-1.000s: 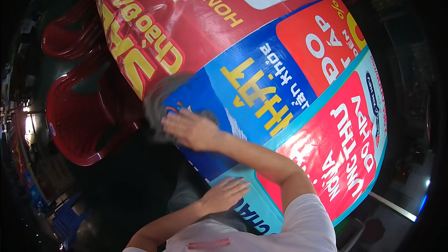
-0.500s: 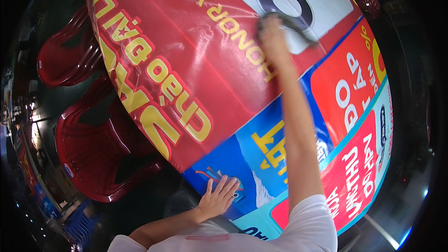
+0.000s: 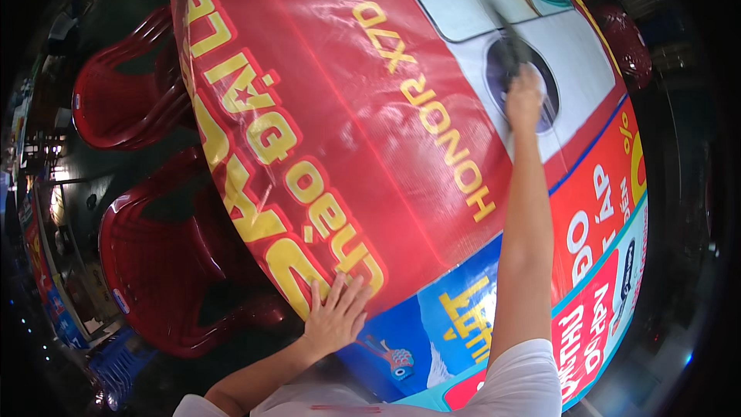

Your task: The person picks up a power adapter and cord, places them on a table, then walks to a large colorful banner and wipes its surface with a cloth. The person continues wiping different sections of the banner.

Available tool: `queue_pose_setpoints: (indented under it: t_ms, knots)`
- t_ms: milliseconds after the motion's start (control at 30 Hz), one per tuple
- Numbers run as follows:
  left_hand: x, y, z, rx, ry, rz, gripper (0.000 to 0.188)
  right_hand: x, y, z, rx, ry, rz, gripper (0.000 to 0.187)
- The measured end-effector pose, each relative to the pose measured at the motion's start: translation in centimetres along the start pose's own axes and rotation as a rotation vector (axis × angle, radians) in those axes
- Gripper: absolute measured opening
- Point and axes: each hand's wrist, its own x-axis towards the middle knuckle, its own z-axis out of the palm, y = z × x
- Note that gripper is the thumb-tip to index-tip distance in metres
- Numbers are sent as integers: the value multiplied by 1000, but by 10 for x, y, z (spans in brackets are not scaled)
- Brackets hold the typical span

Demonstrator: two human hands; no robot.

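A large printed vinyl sheet [image 3: 355, 154], red with yellow lettering and patched with blue, orange and white areas, spreads over the surface before me. My right arm reaches far across it. At a dark ring printed on a white area, my right hand [image 3: 525, 100] is closed on a dark cloth [image 3: 508, 42], smeared by motion. The cloth's long shape points away from my fingers. Near the left edge of the sheet, my left hand [image 3: 336, 316] lies flat with its fingers spread, over the lower end of the yellow lettering.
Dark red plastic chairs stand along the left side, one nearer [image 3: 166, 262] and one farther [image 3: 123, 104]. More red chairs [image 3: 621, 46] show at the far right. Blue plastic stools [image 3: 116, 363] are at the lower left, beyond the near chair.
My right hand has moved the cloth to the right, onto the printed ring. My left hand has shifted from the blue part to the red part. The view has also shifted.
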Motion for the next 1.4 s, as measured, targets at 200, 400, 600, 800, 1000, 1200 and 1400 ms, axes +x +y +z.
queue_pose_setpoints:
  t_ms: [200,400,600,800,1000,1200,1400]
  knots:
    - [-7,4,4,9,-61,-88,55,17,-174,38,-83,-6,-301,38]
    - [-2,2,-2,-49,-21,-104,54,-235,-361,-29,870,-672,-1030,54]
    - [-4,-1,-2,-86,17,-99,52,-155,-215,7,411,-374,-1104,39]
    - [-4,-1,-2,-129,52,-96,52,-32,-167,-10,93,-176,-113,45]
    - [-7,0,4,-171,-90,-128,49,-278,-255,-98,525,-585,-1104,46]
    - [-7,3,1,-127,173,-73,48,-203,-129,-138,69,-371,-448,38]
    - [-25,0,7,-370,509,-179,46,-186,-147,-296,600,-520,158,31]
